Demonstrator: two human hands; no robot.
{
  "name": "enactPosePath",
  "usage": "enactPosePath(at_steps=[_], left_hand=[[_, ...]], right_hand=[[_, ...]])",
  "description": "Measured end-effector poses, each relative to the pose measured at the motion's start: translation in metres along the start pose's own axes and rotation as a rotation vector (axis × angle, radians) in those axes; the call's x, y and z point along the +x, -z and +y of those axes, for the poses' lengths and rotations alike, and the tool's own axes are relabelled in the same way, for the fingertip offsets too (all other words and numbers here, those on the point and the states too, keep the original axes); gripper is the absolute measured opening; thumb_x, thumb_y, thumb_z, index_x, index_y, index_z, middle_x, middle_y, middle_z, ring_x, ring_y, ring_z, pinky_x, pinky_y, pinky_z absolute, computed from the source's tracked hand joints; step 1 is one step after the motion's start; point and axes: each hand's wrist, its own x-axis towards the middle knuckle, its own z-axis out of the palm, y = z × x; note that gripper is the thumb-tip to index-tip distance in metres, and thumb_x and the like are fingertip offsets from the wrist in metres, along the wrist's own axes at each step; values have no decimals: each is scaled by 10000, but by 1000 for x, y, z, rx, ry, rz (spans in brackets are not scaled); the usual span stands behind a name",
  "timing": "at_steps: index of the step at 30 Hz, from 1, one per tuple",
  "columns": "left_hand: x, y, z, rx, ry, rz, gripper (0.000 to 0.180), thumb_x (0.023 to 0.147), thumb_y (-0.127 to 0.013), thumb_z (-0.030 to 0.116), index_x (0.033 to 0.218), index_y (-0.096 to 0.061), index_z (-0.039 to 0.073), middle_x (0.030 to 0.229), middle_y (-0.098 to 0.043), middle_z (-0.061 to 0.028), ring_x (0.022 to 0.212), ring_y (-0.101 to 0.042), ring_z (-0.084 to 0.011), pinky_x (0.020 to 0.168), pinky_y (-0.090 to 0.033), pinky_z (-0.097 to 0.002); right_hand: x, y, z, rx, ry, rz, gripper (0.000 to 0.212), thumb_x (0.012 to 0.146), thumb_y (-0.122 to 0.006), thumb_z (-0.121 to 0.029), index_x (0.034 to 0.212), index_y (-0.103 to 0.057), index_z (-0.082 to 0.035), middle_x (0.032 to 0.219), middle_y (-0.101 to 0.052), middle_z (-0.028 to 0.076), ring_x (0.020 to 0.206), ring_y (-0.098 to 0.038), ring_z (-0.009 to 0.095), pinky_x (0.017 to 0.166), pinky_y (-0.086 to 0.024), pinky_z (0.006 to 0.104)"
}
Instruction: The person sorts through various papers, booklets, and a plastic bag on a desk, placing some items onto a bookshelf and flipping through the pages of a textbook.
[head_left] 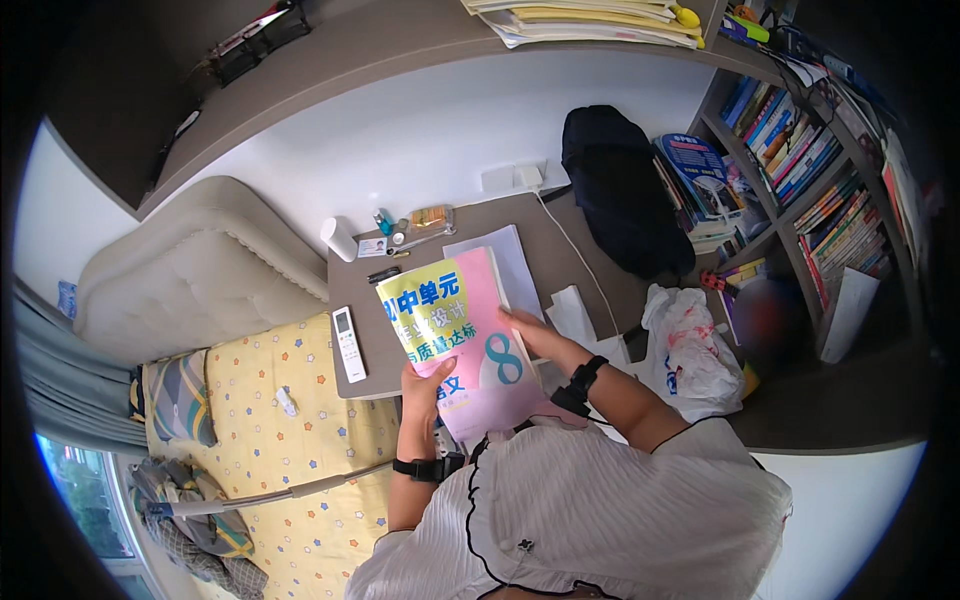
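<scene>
One pink-yellow book (468, 340), held, both hands (424, 388) (535, 336) partly hidden

Two hands (425, 383) (533, 336), one pink-yellow book (455, 345), one remote (348, 345), apparently one pillow (180, 397)

Brown worktop (377, 345), clock from view ctr: wht remote (348, 345) at 8, wht cylinder (338, 240) at 10, wht papers (518, 262) at 1, blk bag (625, 190) at 2, wht plastic bag (690, 350) at 3. Yel. bed (320, 440) at 8 w/ patterned pillow (180, 398). Upper shelf (370, 66) at 11: 1 paper stack (590, 22) near its 1 o'clock end.
</scene>
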Motion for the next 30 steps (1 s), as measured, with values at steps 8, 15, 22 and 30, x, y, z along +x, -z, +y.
enactPosePath(at_steps=[8, 15, 22, 30], left_hand=[[-13, 43, 10, -226, 20, 72, 368, 732, -738, 2, 1068, -588, 26, 991, -659, -84, 851, -637, -166, 749, -521, -296], [-17, 40, 20, 54, -227, 234, 454, 703, -778, 45, 1099, -561, -10, 1008, -648, -83, 875, -617, -149, 789, -490, -269], [-19, 24, 31, 29, -293, 154, 478, 741, -746, 60, 1148, -507, -18, 1044, -631, -102, 893, -624, -185, 802, -501, -297], [-2, 17, 26, -163, -18, -89, 453, 781, -712, 88, 1179, -504, 30, 1042, -612, -73, 915, -613, -195, 802, -507, -331]], right_hand=[[6, -19, -15, 412, -80, -245, 675, 869, -401, -634, 1236, -511, -79, 1148, -593, 68, 1041, -562, 188, 863, -472, 372], [-30, -83, -80, -144, 320, -160, 357, 832, -686, -163, 1128, -556, -13, 990, -625, 44, 858, -580, 87, 746, -490, 244], [-40, -75, -93, -145, 331, -66, 314, 856, -647, -151, 1110, -576, 21, 996, -635, 76, 869, -599, 120, 745, -499, 257], [-36, -63, -134, -75, 318, -79, 341, 841, -668, -160, 1101, -575, 39, 1009, -629, 88, 888, -611, 134, 752, -513, 265]])
